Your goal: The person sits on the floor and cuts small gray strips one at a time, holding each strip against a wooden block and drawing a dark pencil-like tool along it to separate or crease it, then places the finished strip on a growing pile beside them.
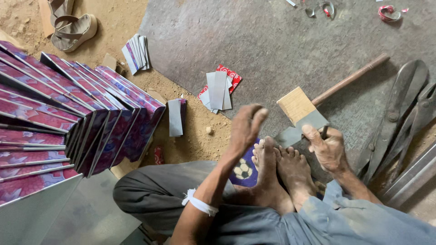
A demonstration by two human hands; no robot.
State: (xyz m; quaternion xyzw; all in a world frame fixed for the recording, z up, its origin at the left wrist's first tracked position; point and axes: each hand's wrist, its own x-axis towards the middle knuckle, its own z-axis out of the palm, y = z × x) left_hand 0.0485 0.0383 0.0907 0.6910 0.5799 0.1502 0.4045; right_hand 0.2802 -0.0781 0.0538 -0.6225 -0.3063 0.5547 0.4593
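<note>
My left hand (245, 128) is raised above my bare feet (281, 165), fingers loosely spread and holding nothing. My right hand (329, 149) is closed around a thin dark rod (324, 132), with the thumb resting on a bent grey metal strip (290, 135). This strip lies on the ground just beyond my toes. A wooden mallet (297, 105) with a block head and long handle rests against the strip's far side. Under my feet is a blue printed sheet piece (244, 170) with a ball picture.
Fanned stacks of purple-red printed metal sheets (68, 113) fill the left side. Large metal shears (399, 113) lie at the right. Small cut sheet pieces (219, 90), a folded piece (175, 117), curled scraps (388, 12) and sandals (70, 27) lie on the sandy ground.
</note>
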